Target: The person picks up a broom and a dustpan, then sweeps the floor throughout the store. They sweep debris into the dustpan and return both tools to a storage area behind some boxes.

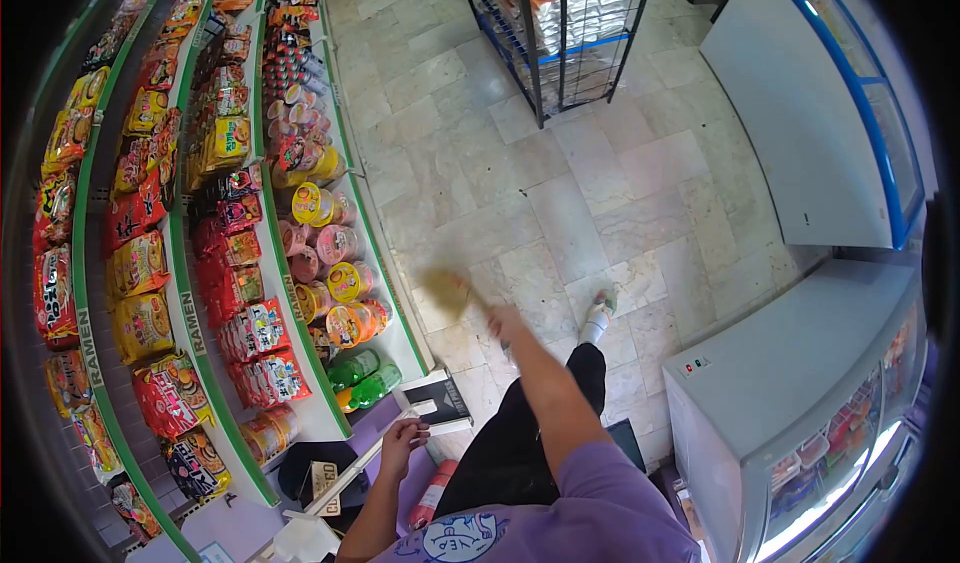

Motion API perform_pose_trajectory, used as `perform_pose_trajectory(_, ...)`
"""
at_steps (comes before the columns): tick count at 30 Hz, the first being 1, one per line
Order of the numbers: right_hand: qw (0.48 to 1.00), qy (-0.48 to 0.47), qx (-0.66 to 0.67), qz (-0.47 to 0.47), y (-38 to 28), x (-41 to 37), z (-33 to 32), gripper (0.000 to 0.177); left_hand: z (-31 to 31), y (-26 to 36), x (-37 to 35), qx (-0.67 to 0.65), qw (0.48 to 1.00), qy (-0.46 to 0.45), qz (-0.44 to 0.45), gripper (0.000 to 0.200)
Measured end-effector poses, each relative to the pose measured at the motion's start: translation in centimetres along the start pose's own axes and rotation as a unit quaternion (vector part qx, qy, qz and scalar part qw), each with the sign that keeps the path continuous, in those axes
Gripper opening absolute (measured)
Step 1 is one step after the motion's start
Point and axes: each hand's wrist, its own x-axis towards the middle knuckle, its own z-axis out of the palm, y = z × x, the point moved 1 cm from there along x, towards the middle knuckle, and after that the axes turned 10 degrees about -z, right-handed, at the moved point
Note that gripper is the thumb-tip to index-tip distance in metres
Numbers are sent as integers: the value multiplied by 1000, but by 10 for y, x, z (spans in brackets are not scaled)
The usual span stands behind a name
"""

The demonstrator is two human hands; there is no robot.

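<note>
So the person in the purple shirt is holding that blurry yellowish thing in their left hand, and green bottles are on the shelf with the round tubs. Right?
Not quite: in the head view, the blurry yellowish thing is in the right hand. The purple shirt and the green bottles on the shelf with the round tubs are right.

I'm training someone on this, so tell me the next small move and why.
I'd probably ease the yellowish tool in the right hand leftward, toward the cups on the nearest shelf: its blurred head shows against the tiled floor, just beside that shelf, and the left hand is well away from it.
</note>
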Motion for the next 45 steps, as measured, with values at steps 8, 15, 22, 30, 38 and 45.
perform_pose_trajectory(8,952,68,292,-69,-228,29,-240,15,32,-18,-12,-8,996,55,-63,16)
perform_pose_trajectory(15,933,222,231,-166,-286,-66,-346,10,142,31,0,18,999,-11,-44,17)
perform_pose_trajectory(22,928,-20,372,-33,-151,-176,-267,44,232,87,9,70,994,-84,-11,18)
perform_pose_trajectory(30,951,67,281,111,-45,-58,-328,7,286,137,2,114,988,-101,30,17)
perform_pose_trajectory(38,945,285,154,-37,-275,-84,-448,16,331,169,4,167,977,-127,48,16)
perform_pose_trajectory(45,924,301,-38,-231,-293,-115,-428,53,397,223,44,233,942,-233,56,18)
